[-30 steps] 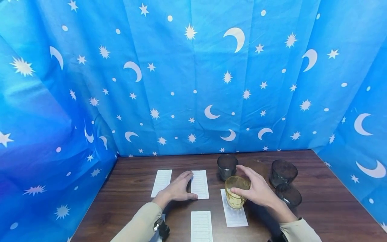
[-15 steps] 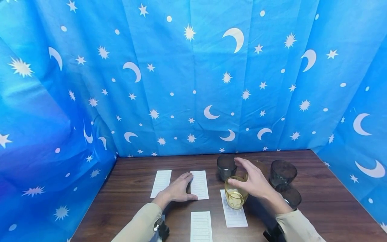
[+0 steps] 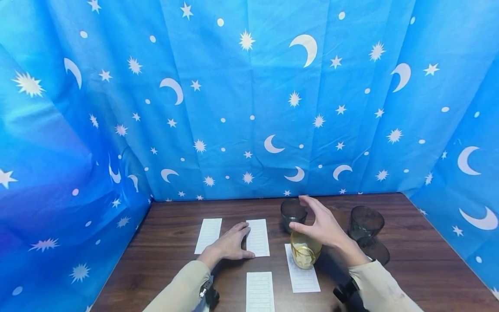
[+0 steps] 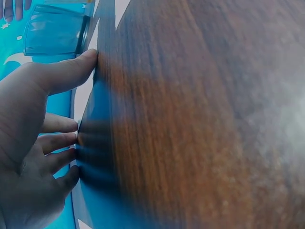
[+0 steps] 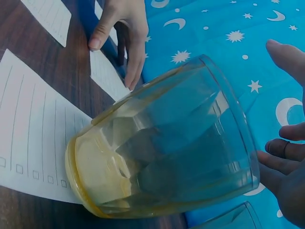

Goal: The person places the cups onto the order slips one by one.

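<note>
Currently, a yellow glass [image 3: 306, 255] stands upright on a lined slip [image 3: 306, 281], well in from back & R edges of the bench [image 3: 409, 242]; R hand [image 3: 321, 223], spread at its top (contact unclear), should leave w/o nudging it, L hand [image 3: 231, 243] spread at a 2nd slip [image 3: 258, 238].

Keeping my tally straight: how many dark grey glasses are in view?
3. One dark glass stands beyond the yellow glass; two are right of the right hand, one farther back, one nearer. Others may be hidden behind that hand.
</note>
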Demonstrator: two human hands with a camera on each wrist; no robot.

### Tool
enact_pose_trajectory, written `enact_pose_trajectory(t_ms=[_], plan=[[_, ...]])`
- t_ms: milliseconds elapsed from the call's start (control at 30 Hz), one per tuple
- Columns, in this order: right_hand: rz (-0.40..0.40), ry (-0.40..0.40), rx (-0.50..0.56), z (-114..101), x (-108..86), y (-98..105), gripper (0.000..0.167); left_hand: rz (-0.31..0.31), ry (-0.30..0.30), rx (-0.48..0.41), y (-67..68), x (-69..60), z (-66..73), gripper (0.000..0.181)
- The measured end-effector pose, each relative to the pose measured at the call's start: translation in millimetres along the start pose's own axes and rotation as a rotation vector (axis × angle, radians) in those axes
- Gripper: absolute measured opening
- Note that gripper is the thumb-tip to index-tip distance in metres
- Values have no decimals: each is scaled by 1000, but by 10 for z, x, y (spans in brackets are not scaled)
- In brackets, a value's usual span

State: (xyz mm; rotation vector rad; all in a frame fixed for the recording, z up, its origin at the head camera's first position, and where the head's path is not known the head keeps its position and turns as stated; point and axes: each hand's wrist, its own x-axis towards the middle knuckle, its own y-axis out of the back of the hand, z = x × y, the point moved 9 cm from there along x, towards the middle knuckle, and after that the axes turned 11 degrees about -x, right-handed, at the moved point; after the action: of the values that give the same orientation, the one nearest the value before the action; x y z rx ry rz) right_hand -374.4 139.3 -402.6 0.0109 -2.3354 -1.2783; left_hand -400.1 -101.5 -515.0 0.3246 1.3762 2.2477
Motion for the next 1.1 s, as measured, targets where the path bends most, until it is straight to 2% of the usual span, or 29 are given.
enact_pose_trajectory(t_ms=[800,1100], plan=[[-72,-49,25,61,192,-250,96,-11,28,11,-7,13,-23,90],[-96,-70,-5,105,276,-290,98,-14,33,14,-1,10,-13,91]])
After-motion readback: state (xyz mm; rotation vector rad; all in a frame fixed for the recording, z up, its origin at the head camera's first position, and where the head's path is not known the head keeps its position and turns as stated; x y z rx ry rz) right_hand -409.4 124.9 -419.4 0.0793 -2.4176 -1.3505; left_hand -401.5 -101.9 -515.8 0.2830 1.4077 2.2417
